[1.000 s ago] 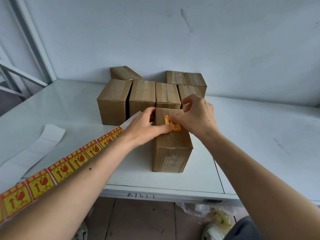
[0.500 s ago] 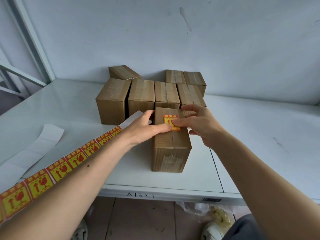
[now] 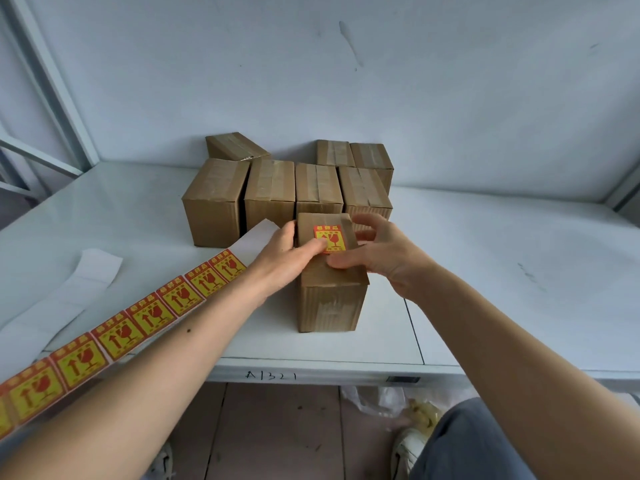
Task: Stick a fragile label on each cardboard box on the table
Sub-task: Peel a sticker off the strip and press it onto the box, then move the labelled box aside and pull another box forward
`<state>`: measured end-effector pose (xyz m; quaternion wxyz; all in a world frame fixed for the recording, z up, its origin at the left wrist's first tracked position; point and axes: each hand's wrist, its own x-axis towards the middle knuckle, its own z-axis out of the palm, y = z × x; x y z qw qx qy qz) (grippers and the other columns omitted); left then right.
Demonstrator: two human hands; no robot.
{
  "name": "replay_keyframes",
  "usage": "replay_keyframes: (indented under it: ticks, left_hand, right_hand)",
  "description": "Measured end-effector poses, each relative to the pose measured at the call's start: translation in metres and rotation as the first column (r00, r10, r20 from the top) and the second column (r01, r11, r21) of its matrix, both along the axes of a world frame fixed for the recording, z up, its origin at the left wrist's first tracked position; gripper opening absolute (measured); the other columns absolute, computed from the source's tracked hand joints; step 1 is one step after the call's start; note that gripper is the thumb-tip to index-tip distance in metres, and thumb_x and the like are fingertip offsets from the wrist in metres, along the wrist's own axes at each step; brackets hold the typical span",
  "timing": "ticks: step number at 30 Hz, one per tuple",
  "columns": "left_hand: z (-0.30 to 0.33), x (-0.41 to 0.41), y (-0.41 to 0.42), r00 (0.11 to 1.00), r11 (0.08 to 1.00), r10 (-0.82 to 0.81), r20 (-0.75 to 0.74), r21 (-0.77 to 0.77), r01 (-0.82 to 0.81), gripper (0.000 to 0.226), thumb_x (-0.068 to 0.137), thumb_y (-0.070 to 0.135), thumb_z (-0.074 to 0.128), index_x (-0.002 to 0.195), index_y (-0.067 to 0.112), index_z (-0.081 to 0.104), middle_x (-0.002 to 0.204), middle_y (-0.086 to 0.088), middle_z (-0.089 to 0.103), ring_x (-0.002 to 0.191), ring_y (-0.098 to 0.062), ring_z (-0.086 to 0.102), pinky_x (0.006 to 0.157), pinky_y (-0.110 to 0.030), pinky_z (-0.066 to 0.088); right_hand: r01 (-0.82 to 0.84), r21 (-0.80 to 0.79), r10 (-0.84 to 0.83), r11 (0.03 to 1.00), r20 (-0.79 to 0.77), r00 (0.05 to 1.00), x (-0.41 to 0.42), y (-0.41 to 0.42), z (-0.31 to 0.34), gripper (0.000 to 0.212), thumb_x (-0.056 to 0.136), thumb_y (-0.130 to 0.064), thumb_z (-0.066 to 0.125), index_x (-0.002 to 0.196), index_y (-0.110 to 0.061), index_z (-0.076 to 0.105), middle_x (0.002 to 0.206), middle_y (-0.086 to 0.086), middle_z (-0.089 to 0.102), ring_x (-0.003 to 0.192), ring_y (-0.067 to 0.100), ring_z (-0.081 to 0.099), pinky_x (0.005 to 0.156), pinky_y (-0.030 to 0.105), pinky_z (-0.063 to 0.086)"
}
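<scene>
Lifted right hand (image 3: 384, 258) off red-and-yellow fragile label (image 3: 330, 239), fingers loose; left hand (image 3: 287, 252) flat, pressing it onto brown cardboard box (image 3: 329, 299) between hands; seven unlabelled beyond.

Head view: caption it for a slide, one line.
Left hand presses a fragile label onto the nearest cardboard box; right hand hovers open.

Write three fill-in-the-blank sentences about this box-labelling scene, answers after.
1. The fragile label sits on the ____ face of the nearest box.
2. The left hand presses the label with its ____.
3. The label strip lies to the ____ of that box.
Answers: top; thumb; left
</scene>
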<state>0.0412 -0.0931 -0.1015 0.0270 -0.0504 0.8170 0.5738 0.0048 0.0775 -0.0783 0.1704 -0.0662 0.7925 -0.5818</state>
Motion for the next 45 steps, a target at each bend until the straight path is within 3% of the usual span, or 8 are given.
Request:
replay_keyframes:
  ticks: [4,11,19,25,32,36,41,45]
  left_hand:
    - [0.001,0.004,0.020,0.999,0.998,0.051,-0.007,-0.027,-0.051,0.061,0.080,0.057,0.051,0.131,0.023,0.045,0.125,-0.005,0.057,0.112,-0.021,0.057,0.096,-0.045,0.050]
    - [0.009,-0.008,0.103,0.997,0.997,-0.051,0.055,-0.054,0.054,0.046,0.094,0.047,0.044,0.124,0.012,0.049,0.125,-0.011,0.057,0.113,-0.028,0.056,0.095,-0.046,0.050]
    - [0.019,-0.036,0.141,0.985,0.940,-0.157,-0.073,-0.317,0.126,0.051,0.096,0.032,0.050,0.142,0.012,0.036,0.143,-0.009,0.048,0.128,-0.027,0.048,0.103,-0.037,0.041]
    - [0.022,-0.070,0.106,0.880,0.576,-0.222,-0.420,-0.785,-0.229,0.073,0.080,0.036,0.073,0.140,0.015,0.036,0.142,-0.005,0.046,0.128,-0.026,0.042,0.103,-0.045,0.039]
    - [0.017,-0.115,0.071,0.973,0.210,-0.109,-0.201,-0.962,-0.175,0.120,0.066,0.072,0.066,0.150,0.005,0.013,0.159,-0.009,0.009,0.145,-0.029,0.010,0.118,-0.054,0.003]
    - [0.008,-0.125,0.065,0.983,0.140,-0.101,-0.153,-0.980,-0.139,0.117,0.067,0.075,0.062,0.149,0.003,0.019,0.160,-0.010,0.009,0.147,-0.027,0.006,0.118,-0.056,-0.002]
    - [0.003,-0.119,0.070,0.976,0.212,-0.117,-0.182,-0.965,-0.154,0.112,0.071,0.069,0.064,0.149,0.005,0.016,0.159,-0.012,0.014,0.147,-0.027,0.007,0.118,-0.055,0.000]
    - [0.006,-0.105,0.073,0.975,0.303,-0.159,-0.155,-0.948,-0.101,0.109,0.073,0.065,0.066,0.151,0.010,0.013,0.160,-0.013,0.012,0.147,-0.029,0.003,0.118,-0.055,-0.002]
  right_hand:
    - [-0.125,0.279,0.172,0.952,-0.151,0.973,0.028,0.013,-0.001,0.113,0.036,-0.056,0.092,0.136,-0.034,0.043,0.124,-0.004,0.052,0.113,0.011,0.053,0.096,0.033,0.051]
    - [0.088,0.510,0.096,0.856,-0.324,0.941,0.044,0.078,-0.004,0.113,0.028,-0.068,0.082,0.132,-0.046,0.044,0.126,0.004,0.049,0.117,0.026,0.050,0.094,0.043,0.052]
    - [0.305,0.453,-0.120,0.838,-0.392,0.912,0.017,0.132,0.006,0.083,0.058,-0.036,0.091,0.129,-0.021,0.051,0.102,-0.004,0.034,0.117,0.023,0.044,0.085,0.023,0.041]
    - [0.424,0.470,-0.193,0.774,-0.464,0.865,-0.048,0.130,-0.005,0.072,0.060,-0.040,0.088,0.121,-0.023,0.052,0.124,0.007,0.037,0.107,0.027,0.053,0.086,0.033,0.048]
    - [0.610,0.567,-0.199,0.554,-0.622,0.758,-0.105,0.115,-0.013,0.065,0.078,-0.041,0.072,0.135,-0.022,0.046,0.150,0.007,0.028,0.137,0.032,0.025,0.109,0.043,0.028]
    - [0.598,0.448,-0.039,0.664,-0.779,0.626,-0.098,0.084,-0.013,0.048,0.083,-0.027,0.065,0.129,-0.019,0.053,0.138,0.004,0.045,0.128,0.027,0.037,0.103,0.038,0.030]
    - [0.198,0.477,0.043,0.856,-0.448,0.893,-0.091,0.046,-0.019,0.066,0.079,-0.028,0.073,0.133,-0.010,0.039,0.122,0.010,0.057,0.110,0.029,0.056,0.087,0.038,0.050]
    - [0.237,0.446,-0.022,0.863,-0.435,0.900,-0.077,0.047,-0.021,0.089,0.071,-0.031,0.083,0.140,-0.011,0.030,0.128,0.012,0.053,0.118,0.030,0.052,0.091,0.036,0.045]
